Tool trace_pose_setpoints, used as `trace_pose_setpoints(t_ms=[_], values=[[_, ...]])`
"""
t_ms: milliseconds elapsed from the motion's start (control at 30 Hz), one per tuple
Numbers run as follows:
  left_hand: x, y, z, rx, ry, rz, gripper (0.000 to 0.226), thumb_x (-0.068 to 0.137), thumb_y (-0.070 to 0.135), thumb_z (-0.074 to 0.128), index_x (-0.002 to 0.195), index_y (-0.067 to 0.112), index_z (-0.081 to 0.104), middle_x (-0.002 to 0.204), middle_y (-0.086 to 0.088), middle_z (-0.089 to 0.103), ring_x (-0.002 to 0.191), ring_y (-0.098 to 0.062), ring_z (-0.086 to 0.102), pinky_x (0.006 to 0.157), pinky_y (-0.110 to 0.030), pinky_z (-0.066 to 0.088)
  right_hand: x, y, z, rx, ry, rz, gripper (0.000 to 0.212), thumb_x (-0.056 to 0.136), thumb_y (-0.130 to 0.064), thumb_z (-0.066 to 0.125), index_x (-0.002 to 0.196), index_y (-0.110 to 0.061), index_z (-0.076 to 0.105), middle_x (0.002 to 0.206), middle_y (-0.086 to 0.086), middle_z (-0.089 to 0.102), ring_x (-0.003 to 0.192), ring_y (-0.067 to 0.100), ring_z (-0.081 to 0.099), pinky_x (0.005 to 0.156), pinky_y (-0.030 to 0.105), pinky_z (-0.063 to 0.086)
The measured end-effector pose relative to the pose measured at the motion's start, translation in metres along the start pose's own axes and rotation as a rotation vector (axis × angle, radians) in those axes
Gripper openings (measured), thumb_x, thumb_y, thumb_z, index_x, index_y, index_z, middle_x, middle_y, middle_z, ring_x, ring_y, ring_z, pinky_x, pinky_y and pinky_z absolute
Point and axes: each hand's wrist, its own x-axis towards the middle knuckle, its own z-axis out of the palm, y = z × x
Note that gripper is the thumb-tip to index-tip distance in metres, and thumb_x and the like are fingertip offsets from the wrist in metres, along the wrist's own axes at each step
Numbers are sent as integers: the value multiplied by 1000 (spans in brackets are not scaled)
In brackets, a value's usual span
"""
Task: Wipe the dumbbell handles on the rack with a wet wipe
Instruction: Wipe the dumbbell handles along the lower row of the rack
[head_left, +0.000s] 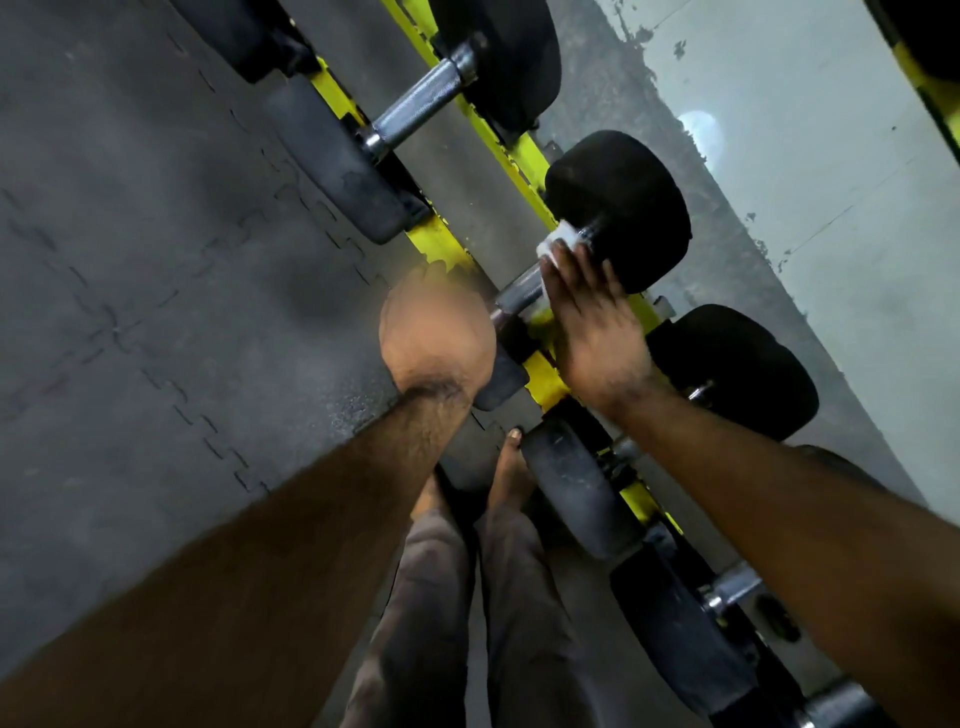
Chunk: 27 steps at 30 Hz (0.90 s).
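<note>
The person's right hand (592, 322) lies over the knurled steel handle (519, 291) of a black rubber-headed dumbbell (618, 208) on the yellow steel rack (540, 371), pressing a folded white wet wipe (558, 241) against the bar near its far head, fingers curled over it. The wiping of this handle looks to be underway, near one end. Next, I'd guess, the wipe must be drawn down the bar toward the near head with the grip kept snug, then carried to the next dumbbell handle (415, 104) farther up the rack.

The left hand (436, 332) is blurred, its fingers indistinct; I cannot tell whether it is wide, closed or holding anything. The near head of the dumbbell sits behind it. More dumbbells lower down are cut off by the right forearm and the frame edge.
</note>
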Motion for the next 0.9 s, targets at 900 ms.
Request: trace_pose_setpoints(t_ms=[900], values=[[0, 0, 0, -11, 33, 0, 50, 87, 32, 36, 116, 7, 68, 110, -8, 70, 104, -27, 63, 93, -43, 50, -8, -2, 21, 90, 66, -80, 76, 89, -9, 53, 157, -4, 20, 165, 14, 15, 153, 33, 11, 121, 50, 20]])
